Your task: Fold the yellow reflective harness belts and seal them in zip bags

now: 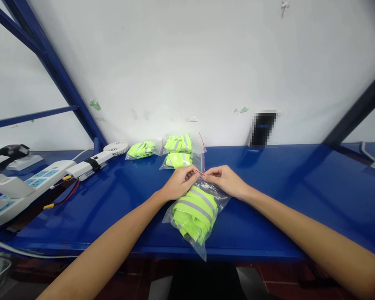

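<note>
A clear zip bag with a red seal strip lies at the front of the blue table, its lower corner reaching past the edge. Inside it is a folded neon-yellow reflective vest with grey bands. My left hand pinches the bag's red-lined top edge from the left. From the right, my right hand pinches the same edge, thumb and fingers closed close to the left hand. Just beyond my hands lie two bagged vests, one behind the other, and a further bagged vest sits to their left.
On the left are a white power strip, a white handheld fan and a cable with yellow connectors. A dark pixelated object leans against the white wall. Blue frame posts rise at both sides.
</note>
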Tool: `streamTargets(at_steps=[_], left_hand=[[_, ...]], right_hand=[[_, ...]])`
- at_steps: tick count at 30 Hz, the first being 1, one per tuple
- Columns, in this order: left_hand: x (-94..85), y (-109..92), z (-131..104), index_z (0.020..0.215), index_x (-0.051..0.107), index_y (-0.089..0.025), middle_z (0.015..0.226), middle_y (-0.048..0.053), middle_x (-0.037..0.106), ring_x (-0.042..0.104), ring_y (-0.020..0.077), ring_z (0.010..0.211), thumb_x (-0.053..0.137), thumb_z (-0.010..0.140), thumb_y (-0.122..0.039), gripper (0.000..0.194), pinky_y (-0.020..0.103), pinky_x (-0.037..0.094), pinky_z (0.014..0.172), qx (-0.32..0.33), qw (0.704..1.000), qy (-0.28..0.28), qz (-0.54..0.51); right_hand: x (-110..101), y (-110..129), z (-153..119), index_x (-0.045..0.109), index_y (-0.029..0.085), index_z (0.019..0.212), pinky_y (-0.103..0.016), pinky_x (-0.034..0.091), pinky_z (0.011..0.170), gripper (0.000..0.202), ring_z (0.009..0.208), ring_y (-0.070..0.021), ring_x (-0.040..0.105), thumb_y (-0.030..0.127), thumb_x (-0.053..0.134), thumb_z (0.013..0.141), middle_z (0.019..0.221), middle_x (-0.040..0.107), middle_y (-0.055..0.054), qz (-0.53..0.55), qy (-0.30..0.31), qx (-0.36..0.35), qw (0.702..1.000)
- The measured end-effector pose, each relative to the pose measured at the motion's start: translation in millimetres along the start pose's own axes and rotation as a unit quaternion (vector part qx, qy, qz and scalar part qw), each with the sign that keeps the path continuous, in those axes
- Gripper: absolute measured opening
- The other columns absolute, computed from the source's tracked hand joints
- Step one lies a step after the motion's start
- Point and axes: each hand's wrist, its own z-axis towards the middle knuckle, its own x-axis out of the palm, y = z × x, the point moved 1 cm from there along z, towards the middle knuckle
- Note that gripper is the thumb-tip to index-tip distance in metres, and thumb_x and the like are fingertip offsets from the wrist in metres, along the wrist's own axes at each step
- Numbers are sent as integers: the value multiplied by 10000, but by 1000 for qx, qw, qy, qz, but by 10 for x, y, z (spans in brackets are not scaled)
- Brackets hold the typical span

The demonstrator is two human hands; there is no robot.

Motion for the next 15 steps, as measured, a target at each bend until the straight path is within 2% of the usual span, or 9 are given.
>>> streamTargets(at_steps=[8,15], left_hand=[[20,24,5,939,608,-151,749,6,548,476,121,671,462,937,-386,276,228,384,610,14,1000,10,-19],[38,9,6,877,577,-155,726,-1,520,451,115,651,473,921,-361,235,225,370,598,9,999,13,-29]], right_hand=[[7,14,-27,701,155,791,-257,347,567,315,586,-118,484,468,683,764,646,613,8,-18,8,-35,999],[24,19,-26,687,165,805,-253,353,559,276,585,-122,470,435,627,805,644,590,10,-45,15,-66,997]])
